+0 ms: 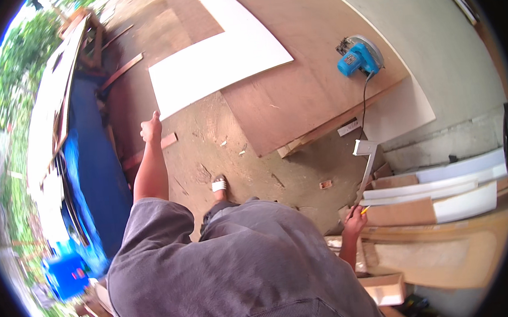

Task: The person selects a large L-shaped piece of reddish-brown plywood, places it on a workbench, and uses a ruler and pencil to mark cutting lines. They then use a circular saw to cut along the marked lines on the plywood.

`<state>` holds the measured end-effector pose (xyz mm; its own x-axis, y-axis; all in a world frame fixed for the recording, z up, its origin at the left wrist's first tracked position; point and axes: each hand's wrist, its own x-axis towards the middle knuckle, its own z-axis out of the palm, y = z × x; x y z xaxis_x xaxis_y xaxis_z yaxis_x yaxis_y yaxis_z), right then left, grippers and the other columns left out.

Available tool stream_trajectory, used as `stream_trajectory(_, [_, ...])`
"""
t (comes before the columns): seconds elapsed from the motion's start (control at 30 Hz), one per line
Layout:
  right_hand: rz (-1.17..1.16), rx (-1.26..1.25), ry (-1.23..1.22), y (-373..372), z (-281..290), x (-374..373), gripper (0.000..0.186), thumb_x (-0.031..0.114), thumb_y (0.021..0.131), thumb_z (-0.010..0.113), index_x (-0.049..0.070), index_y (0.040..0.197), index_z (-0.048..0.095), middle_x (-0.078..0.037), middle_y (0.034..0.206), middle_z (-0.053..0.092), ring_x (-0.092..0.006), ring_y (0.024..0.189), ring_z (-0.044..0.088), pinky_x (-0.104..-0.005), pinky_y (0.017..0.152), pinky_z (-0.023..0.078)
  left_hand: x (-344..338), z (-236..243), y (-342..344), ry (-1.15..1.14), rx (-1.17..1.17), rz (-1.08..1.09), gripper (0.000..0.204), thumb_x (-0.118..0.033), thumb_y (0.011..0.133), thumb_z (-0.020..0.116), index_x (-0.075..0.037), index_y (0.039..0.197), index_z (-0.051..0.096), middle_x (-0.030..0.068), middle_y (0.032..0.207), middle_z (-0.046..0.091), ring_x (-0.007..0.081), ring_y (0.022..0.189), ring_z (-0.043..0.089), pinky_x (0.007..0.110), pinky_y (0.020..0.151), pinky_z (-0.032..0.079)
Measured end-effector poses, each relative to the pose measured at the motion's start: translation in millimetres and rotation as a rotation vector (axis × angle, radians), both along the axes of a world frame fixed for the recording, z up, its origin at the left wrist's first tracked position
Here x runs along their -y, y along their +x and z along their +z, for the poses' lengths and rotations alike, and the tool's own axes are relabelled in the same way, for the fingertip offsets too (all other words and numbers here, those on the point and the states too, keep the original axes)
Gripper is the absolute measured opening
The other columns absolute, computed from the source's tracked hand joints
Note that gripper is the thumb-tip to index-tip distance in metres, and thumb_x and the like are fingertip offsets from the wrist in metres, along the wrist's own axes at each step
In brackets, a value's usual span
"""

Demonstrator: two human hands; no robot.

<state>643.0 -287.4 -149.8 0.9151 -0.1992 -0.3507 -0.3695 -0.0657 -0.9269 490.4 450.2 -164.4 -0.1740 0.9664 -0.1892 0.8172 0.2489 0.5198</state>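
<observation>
Left hand (151,130): fingers closed, thumb up, on the near left corner of the white board (214,60). Looks like a pinch on the edge; finger detail too small to tell more. Right hand (355,221): out to the right and low, closed around the near end of a long gray bar (368,172), with a yellow pencil (364,210) poking out of the same grip. Bar points away from the body, wide white piece at its far end.

White board is L-shaped: one leg runs far, the other comes left to the hand. Its right part lies over the brown plywood (314,92). Blue circular saw (352,62) sits on the plywood, far right of it, cord (364,104) dropping over the near edge toward the bar's white end.

Right of the bar: stacked boards (460,206), white and brown, near the gray wall (443,51). Left side: blue tarp (91,167) hanging, blue container (68,276) near it, low left. Wood strip (169,140) on the floor (249,181) just beside the left forearm. One white-strapped sandal (218,184) shows between the arms.
</observation>
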Motion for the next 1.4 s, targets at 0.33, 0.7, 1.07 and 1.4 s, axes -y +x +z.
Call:
stream_trajectory(0.33, [-0.208,0.072,0.099,-105,47,-169,0.027,0.028,0.105,0.045,0.010,0.087,0.052,0.004,0.056,0.040,-0.0057,0.039,0.033,-0.0239,0.035,0.026,-119,-59,43,-0.573,0.632,-0.417,0.093,-0.070,0.082,0.066,0.007,0.132,0.056,0.0214,0.125,0.063,0.0355,0.110,0.061,0.045,0.092,0.047])
stream_trajectory(0.7, [-0.219,0.016,-0.076,-156,60,-189,0.027,0.031,0.103,0.047,0.012,0.086,0.054,0.005,0.057,0.043,-0.0051,0.042,0.038,-0.0227,0.038,0.029,-115,-62,81,-0.282,0.536,-0.191,0.071,-0.053,0.083,0.076,0.012,0.109,0.068,0.0261,0.114,0.069,0.0347,0.108,0.065,0.041,0.093,0.049])
stream_trajectory(1.07, [-0.379,0.041,-0.089,-181,44,-168,0.030,0.036,0.104,0.045,0.014,0.083,0.050,0.004,0.053,0.038,-0.0075,0.036,0.032,-0.0251,0.034,0.025,-70,-36,5,-0.199,0.489,-0.280,0.068,-0.048,0.082,0.075,0.014,0.110,0.067,0.0284,0.111,0.069,0.0362,0.105,0.068,0.042,0.092,0.051])
stream_trajectory(1.4, [-0.138,0.181,-0.054,-155,21,-144,0.029,0.035,0.104,0.049,0.011,0.088,0.056,0.006,0.058,0.041,-0.0042,0.044,0.036,-0.0226,0.040,0.028,59,-7,-115,-0.168,0.538,-0.374,0.061,-0.044,0.089,0.073,0.016,0.104,0.067,0.0248,0.097,0.072,0.0288,0.087,0.069,0.040,0.080,0.052])
